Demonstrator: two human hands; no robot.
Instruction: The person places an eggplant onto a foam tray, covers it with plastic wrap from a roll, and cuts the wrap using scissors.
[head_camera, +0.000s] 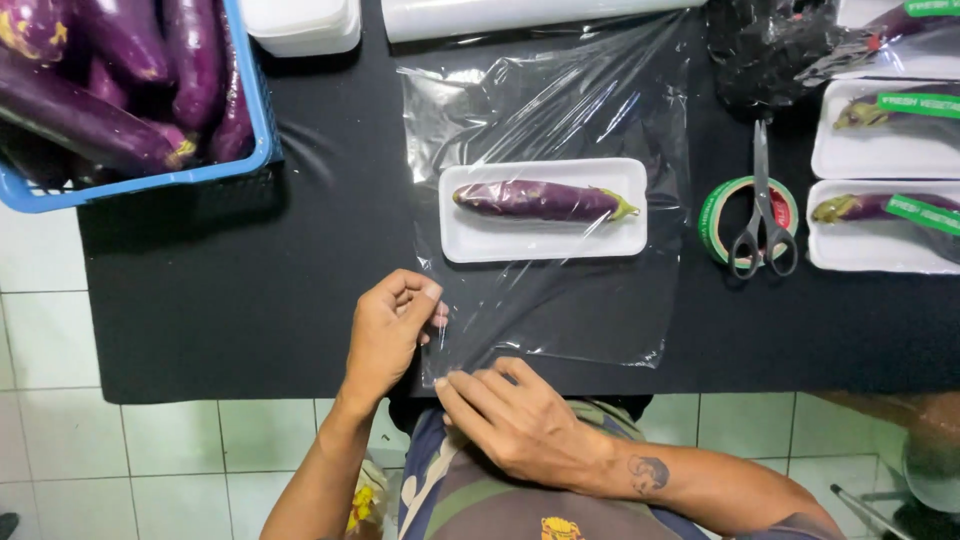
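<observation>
A purple eggplant (540, 199) lies on a white foam tray (543, 240) set on a sheet of clear plastic wrap (560, 110) spread over the black mat (250, 290). My left hand (392, 328) pinches the wrap's near left corner. My right hand (515, 415) grips the same near edge just below and to the right of it, at the table's front edge. Both hands are a little short of the tray.
A blue basket (262, 110) of eggplants stands at the far left. Scissors (762, 205) lie across a green tape roll (718, 215) right of the wrap. Several wrapped, labelled trays (880, 250) sit at the right edge. White foam trays (300, 25) and a wrap roll (500, 15) lie at the back.
</observation>
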